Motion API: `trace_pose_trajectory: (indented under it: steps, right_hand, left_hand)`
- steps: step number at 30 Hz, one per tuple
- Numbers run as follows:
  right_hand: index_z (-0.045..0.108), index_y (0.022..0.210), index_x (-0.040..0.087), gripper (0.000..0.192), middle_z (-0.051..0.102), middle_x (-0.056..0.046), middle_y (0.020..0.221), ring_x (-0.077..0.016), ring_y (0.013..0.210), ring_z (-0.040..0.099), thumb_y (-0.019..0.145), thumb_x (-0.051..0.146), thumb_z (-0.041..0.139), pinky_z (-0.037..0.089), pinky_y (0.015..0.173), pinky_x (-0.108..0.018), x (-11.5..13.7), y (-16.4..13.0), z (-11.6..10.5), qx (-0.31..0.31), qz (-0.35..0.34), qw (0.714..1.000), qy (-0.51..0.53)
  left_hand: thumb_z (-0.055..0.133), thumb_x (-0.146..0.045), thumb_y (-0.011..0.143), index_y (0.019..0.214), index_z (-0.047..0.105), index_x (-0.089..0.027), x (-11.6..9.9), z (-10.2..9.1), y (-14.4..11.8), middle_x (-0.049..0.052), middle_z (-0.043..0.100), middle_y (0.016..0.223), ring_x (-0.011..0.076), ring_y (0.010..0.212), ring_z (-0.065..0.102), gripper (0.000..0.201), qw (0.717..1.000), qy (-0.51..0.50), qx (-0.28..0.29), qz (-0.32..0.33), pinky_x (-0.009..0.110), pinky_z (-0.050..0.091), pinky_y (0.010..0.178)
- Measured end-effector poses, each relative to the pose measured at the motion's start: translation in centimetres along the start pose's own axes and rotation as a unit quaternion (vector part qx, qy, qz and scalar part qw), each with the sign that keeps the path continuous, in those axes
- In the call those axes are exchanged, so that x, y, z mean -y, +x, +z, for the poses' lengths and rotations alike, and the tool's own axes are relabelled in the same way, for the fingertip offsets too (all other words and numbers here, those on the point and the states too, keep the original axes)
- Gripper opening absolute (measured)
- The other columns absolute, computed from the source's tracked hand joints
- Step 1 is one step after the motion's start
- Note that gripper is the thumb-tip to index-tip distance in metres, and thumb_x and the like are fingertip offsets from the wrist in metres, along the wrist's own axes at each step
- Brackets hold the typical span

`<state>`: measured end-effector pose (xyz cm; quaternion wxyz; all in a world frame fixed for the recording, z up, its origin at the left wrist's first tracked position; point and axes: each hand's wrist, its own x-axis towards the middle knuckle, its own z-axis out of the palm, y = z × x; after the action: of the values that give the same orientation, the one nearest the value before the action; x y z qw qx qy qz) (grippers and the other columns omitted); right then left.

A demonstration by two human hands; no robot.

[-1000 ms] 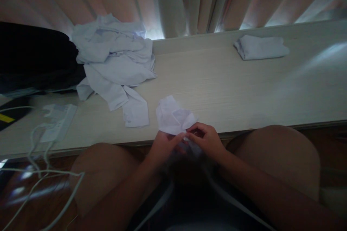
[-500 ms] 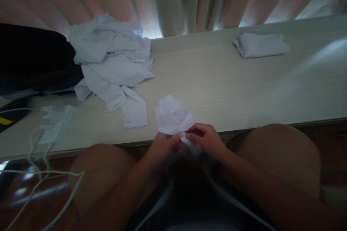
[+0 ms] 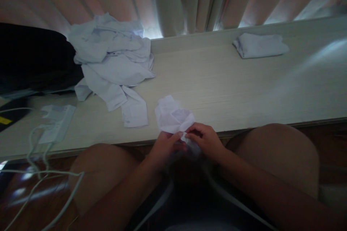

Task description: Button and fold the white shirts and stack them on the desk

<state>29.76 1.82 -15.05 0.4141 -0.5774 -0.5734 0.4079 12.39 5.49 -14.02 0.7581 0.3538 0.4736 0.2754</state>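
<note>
A thin, crumpled white cloth (image 3: 173,118) lies partly on the near edge of the pale table, and its lower end hangs over toward my lap. My left hand (image 3: 165,146) pinches it from the left with thumb and fingers. From the other side my right hand (image 3: 208,139) grips the same cloth, its thumb almost meeting the left one. The bunched part between the thumbs is small, and the fingers under it are mostly hidden. What garment the cloth is, I cannot tell.
A heap of white clothes (image 3: 114,54) lies at the back left, beside a black bag-like object (image 3: 32,57). A folded white cloth (image 3: 261,46) rests at the back right. On the left, a white power strip (image 3: 58,124) trails cables over the table edge. Curtains (image 3: 168,3) hang behind.
Both hands keep their pinch on the cloth and have barely shifted. The bunched part between the thumbs looks slightly altered.
</note>
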Motion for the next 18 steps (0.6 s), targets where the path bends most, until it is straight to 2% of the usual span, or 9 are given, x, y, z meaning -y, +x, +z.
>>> trace_pose_trajectory:
  steps: [5, 11, 15, 18]
  right_hand:
    - [0.071, 0.085, 0.02, 0.007, 0.071, -0.001, 0.082, -0.0166, 0.077, 0.065, 0.082, 0.025, 0.068, 0.05, 0.071, -0.027, -0.3, 0.2, 0.2, 0.023, 0.039, 0.995, 0.087]
    - [0.07, 0.084, 0.018, 0.014, 0.071, -0.002, 0.08, -0.0152, 0.074, 0.064, 0.078, 0.029, 0.075, 0.049, 0.066, -0.025, -1.0, 0.1, 0.4, 0.034, 0.083, 0.98, 0.176]
    - [0.068, 0.086, 0.018, 0.02, 0.069, -0.001, 0.081, -0.0134, 0.073, 0.063, 0.075, 0.03, 0.079, 0.049, 0.066, -0.024, -1.2, 0.2, 0.4, 0.036, 0.083, 0.972, 0.216]
    - [0.066, 0.089, 0.018, 0.023, 0.068, -0.001, 0.085, -0.0137, 0.077, 0.064, 0.075, 0.031, 0.079, 0.051, 0.072, -0.026, -1.1, 0.4, 0.4, 0.046, 0.06, 0.969, 0.234]
  left_hand:
    - [0.079, -0.036, 0.074, 0.1, 0.071, -0.009, 0.1, -0.4, 0.3, 0.009, 0.073, 0.085, 0.016, 0.066, 0.067, 0.039, 1.0, 0.029, 0.001, 0.008, 0.029, 0.06, 0.061]
    - [0.082, -0.039, 0.07, 0.105, 0.068, -0.009, 0.1, -0.6, 0.3, 0.008, 0.073, 0.076, 0.0193, 0.064, 0.07, 0.048, 0.999, 0.044, -0.012, -0.018, 0.032, 0.061, 0.063]
    - [0.082, -0.039, 0.069, 0.107, 0.069, -0.011, -0.5, -0.5, 0.0, 0.007, 0.072, 0.071, 0.0198, 0.062, 0.069, 0.05, 0.999, 0.042, -0.012, -0.027, 0.029, 0.057, 0.058]
    - [0.082, -0.034, 0.068, 0.106, 0.069, -0.012, -1.0, -0.4, -0.1, 0.005, 0.072, 0.068, 0.0187, 0.059, 0.067, 0.045, 0.999, 0.033, -0.013, -0.023, 0.026, 0.053, 0.053]
